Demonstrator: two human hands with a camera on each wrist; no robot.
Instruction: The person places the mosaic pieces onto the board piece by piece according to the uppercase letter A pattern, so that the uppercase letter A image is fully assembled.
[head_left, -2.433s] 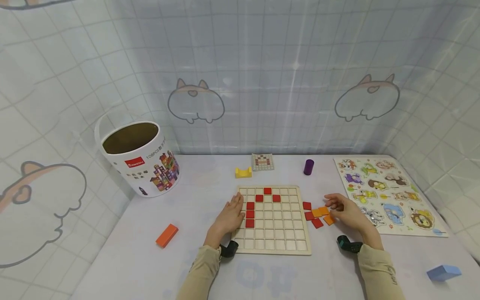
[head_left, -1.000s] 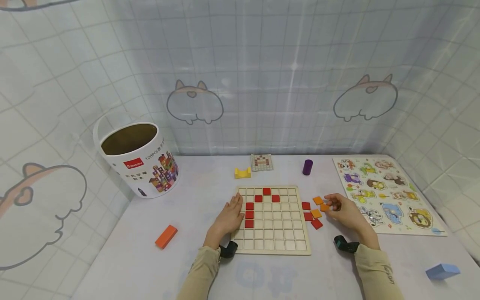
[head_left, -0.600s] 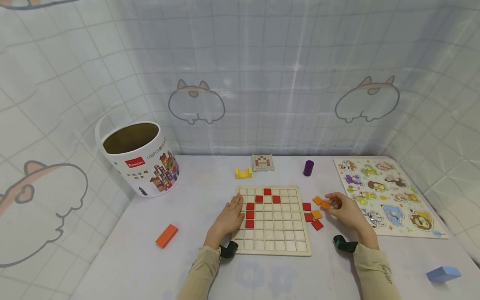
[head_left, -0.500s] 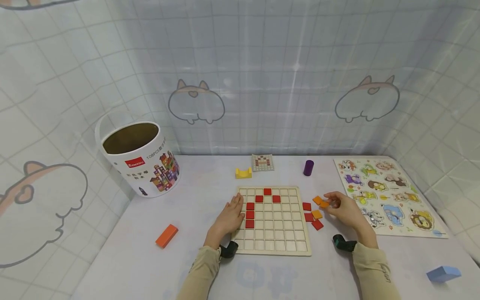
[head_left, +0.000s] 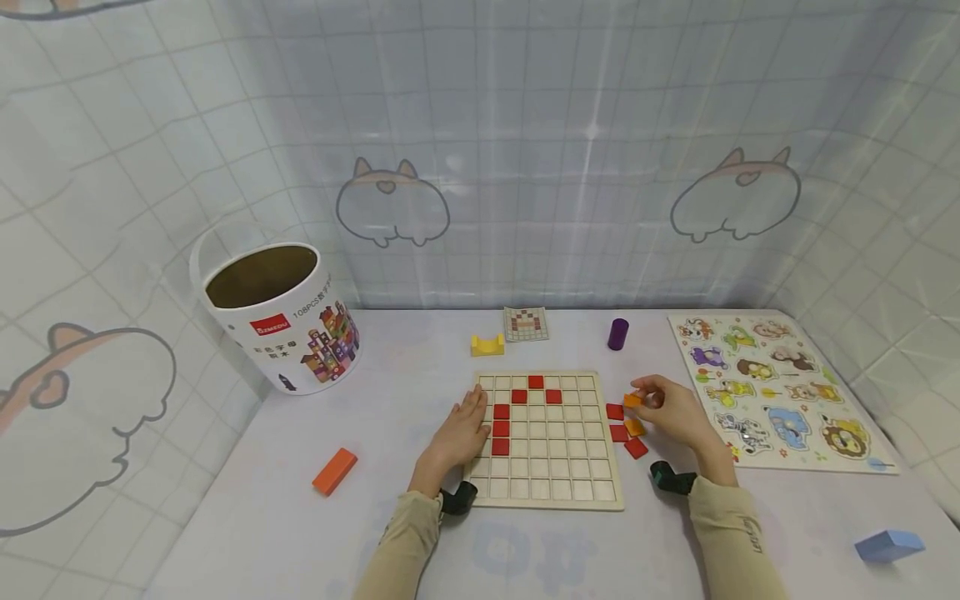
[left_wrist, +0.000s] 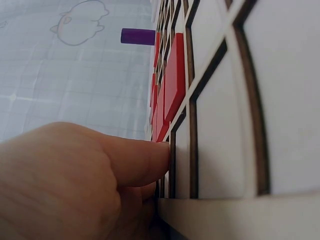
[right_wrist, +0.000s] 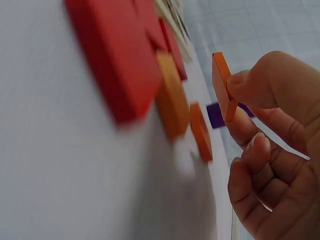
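In the head view my left hand point(head_left: 459, 429) lies flat with straight fingers along the left edge of a wooden grid board point(head_left: 558, 450). Several red tiles point(head_left: 500, 428) sit in its cells, forming a peak and a left column. Beyond the board's right edge my right hand point(head_left: 678, 412) pinches a square orange tile point(right_wrist: 224, 87) between thumb and forefinger, raised off the table in the right wrist view. Its other fingers curl loosely. Below it lie a second orange tile point(right_wrist: 201, 132) and a third orange tile point(right_wrist: 172, 97), beside loose red tiles point(head_left: 636, 448).
Behind the board are a yellow block point(head_left: 487, 346), a pattern card point(head_left: 526, 325) and a purple cylinder point(head_left: 618, 334). An animal puzzle board point(head_left: 787, 387) lies right, a blue block point(head_left: 889, 546) nearer. At left stand a white bucket point(head_left: 300, 358) and an orange-red block point(head_left: 335, 472).
My right hand has drawn one orange tile from the small pile, pinched it and lifted it, moving left towards the board. The orange tiles have shifted apart. My left hand stays in place.
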